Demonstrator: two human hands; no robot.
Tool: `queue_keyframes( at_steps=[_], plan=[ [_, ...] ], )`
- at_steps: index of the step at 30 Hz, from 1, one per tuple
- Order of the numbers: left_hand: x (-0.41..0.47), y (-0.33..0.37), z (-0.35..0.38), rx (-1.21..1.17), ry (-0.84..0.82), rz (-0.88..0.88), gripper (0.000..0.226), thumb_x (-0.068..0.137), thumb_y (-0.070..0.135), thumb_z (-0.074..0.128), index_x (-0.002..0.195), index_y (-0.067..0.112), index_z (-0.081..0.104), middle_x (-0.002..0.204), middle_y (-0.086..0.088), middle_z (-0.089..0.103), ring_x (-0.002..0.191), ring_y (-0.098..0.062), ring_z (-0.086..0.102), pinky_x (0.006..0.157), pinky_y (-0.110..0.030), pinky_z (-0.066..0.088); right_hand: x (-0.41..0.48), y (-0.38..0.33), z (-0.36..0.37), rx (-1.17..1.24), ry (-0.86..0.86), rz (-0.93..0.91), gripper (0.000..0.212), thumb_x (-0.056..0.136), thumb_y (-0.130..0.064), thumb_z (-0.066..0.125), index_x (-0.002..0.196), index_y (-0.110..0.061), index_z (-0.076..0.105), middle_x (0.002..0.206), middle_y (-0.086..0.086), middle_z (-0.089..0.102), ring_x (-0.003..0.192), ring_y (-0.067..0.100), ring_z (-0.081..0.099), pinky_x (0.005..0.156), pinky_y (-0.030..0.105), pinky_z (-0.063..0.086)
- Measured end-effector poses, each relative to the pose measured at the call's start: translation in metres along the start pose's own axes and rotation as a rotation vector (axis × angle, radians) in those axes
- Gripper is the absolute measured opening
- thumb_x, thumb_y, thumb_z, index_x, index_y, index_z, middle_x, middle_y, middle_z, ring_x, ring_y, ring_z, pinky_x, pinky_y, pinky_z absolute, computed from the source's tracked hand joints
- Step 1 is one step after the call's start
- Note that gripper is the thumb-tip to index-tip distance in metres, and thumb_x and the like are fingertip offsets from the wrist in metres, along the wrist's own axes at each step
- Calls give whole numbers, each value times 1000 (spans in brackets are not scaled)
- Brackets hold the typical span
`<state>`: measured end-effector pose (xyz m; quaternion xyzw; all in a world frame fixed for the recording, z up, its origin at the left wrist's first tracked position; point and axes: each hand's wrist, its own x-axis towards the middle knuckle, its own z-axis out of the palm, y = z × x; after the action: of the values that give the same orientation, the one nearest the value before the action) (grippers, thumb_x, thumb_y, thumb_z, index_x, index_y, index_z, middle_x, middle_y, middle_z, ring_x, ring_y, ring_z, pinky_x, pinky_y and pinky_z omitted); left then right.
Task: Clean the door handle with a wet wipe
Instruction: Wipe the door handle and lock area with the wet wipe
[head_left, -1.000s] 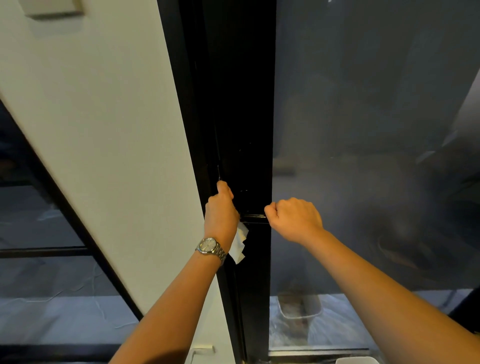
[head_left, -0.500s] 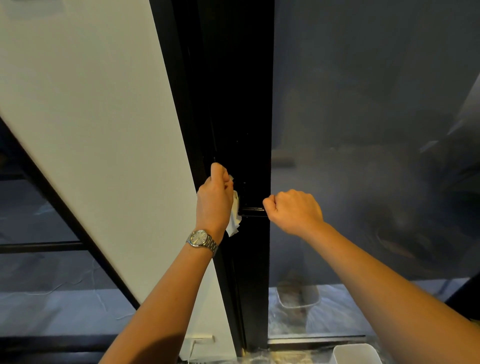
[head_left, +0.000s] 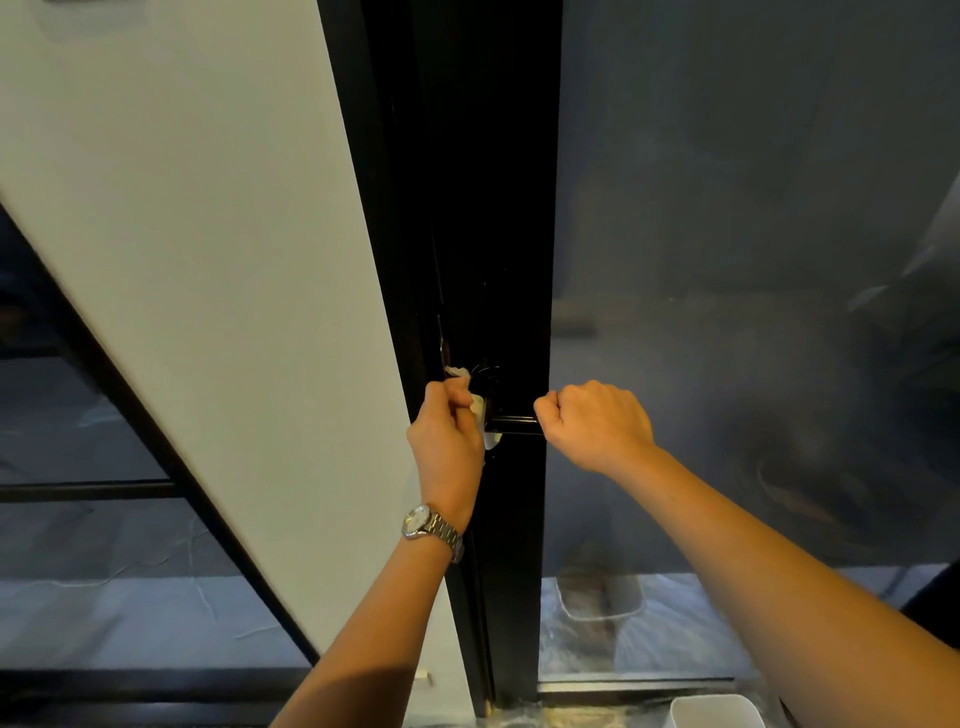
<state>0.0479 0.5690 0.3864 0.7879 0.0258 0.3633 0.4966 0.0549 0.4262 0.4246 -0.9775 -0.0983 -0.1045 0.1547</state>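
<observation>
A black lever door handle (head_left: 511, 423) juts from the black door frame (head_left: 483, 208) at mid height. My left hand (head_left: 449, 434), a steel watch on its wrist, is closed around a crumpled white wet wipe (head_left: 480, 408) and presses it against the base of the handle. Bits of the wipe stick out above and below my fingers. My right hand (head_left: 592, 423) is fisted around the handle's free right end. Only the short middle stretch of the handle shows between the two hands.
A white wall panel (head_left: 208, 260) slants along the left of the frame. Dark glass (head_left: 753, 260) fills the door's right side. A white bin (head_left: 600, 597) stands behind the glass low down, and another white container (head_left: 719, 712) sits at the bottom edge.
My left hand with the wipe rose along the frame edge, then came back down to the handle's base. My right hand has stayed on the handle's end.
</observation>
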Motion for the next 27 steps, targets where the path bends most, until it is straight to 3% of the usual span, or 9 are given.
queue_keyframes(
  at_steps=[5,7,8,10,13,17,20,23,27],
  plan=[
    [-15,-11,8,-99,27,-9,13,87,-2,53,83,8,58,113,-8,62,93,-30,63,77,-17,50,0,0,0,-14,-3,9,54,96,-29,30,45,-10,32,45,3,33,43,19,29,43,29,22],
    [-19,-14,13,-59,15,23,14,84,-7,54,92,1,63,112,-13,58,104,-22,59,87,-10,46,1,0,0,-12,-4,14,53,95,-28,30,45,-10,31,45,3,33,43,19,29,43,30,21],
    [-22,-18,15,-35,-16,20,18,83,-9,54,98,-1,63,112,-14,57,104,-17,56,91,-14,47,0,-1,0,-12,-6,14,53,95,-28,31,45,-10,30,45,3,32,43,19,28,43,30,21],
    [-30,-27,19,32,-141,11,23,85,-8,51,105,-2,60,111,-14,55,89,-8,54,88,-23,52,0,-1,0,-13,-9,15,53,95,-28,31,45,-10,29,44,3,31,42,19,27,43,30,21],
    [-37,-33,24,131,-323,41,20,90,5,48,105,2,62,123,-11,52,71,-5,54,66,-6,46,0,-1,1,-13,-2,15,52,95,-28,31,46,-10,31,45,3,33,43,20,29,43,30,22],
    [-36,-29,32,343,-502,316,28,89,19,54,112,8,63,122,-6,57,113,-23,50,91,-28,46,1,1,1,-21,8,16,52,95,-29,31,47,-9,36,47,4,38,44,20,32,43,30,23],
    [-37,-32,31,404,-405,331,27,89,14,54,113,6,62,121,-8,60,118,-26,48,97,-35,47,0,1,1,-19,9,0,52,95,-29,31,47,-9,34,46,4,36,43,20,31,43,30,22],
    [-38,-32,30,390,-312,171,25,90,14,53,111,4,60,125,-13,54,121,-27,45,96,-29,44,0,0,2,-16,8,-7,54,95,-28,31,45,-10,33,44,3,34,42,19,30,43,30,23],
    [-36,-28,32,583,-425,443,34,74,21,71,104,7,65,99,-8,70,97,-25,64,88,-35,53,-1,1,1,-8,13,8,53,95,-28,32,45,-9,33,44,3,34,43,19,29,43,30,22]
  ],
)
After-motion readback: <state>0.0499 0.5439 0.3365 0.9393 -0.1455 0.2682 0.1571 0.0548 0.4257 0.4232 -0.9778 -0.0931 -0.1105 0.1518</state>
